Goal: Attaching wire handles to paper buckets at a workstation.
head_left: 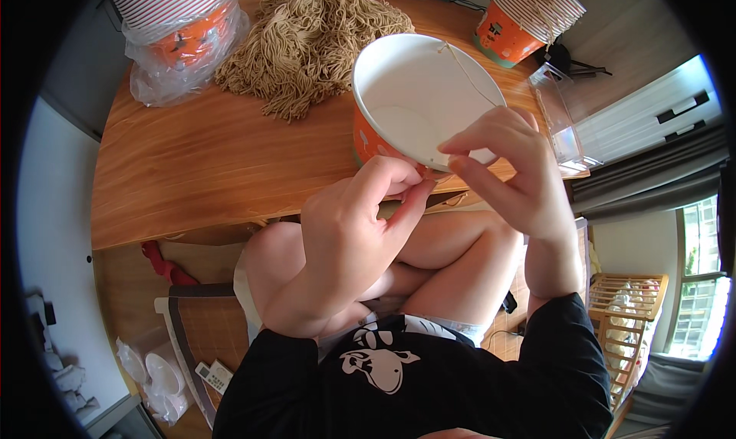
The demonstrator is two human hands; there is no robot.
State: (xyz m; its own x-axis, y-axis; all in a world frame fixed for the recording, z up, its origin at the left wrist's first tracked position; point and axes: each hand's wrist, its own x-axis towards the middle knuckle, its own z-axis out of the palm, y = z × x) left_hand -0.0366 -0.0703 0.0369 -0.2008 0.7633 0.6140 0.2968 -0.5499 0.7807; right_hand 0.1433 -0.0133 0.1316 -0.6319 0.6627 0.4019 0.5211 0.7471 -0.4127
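Observation:
A large paper bucket (428, 82), white inside and orange outside, stands at the table's front edge. A thin tan cord (469, 72) runs from its far rim across the opening and passes behind my right hand. My left hand (360, 217) is closed in a pinch just outside the near rim; whatever lies between its fingertips is too small to name. Over that same rim, my right hand (512, 167) has its thumb and forefinger brought nearly together. What they hold, if anything, cannot be made out. A small hole shows in the bucket wall between the two hands.
Tangled tan cord (310, 44) lies heaped at the back of the wooden table (184, 170). Nested buckets in clear plastic (184, 40) stand back left; another bucket stack (521, 21) is back right. A clear plastic box (558, 121) sits by the right edge.

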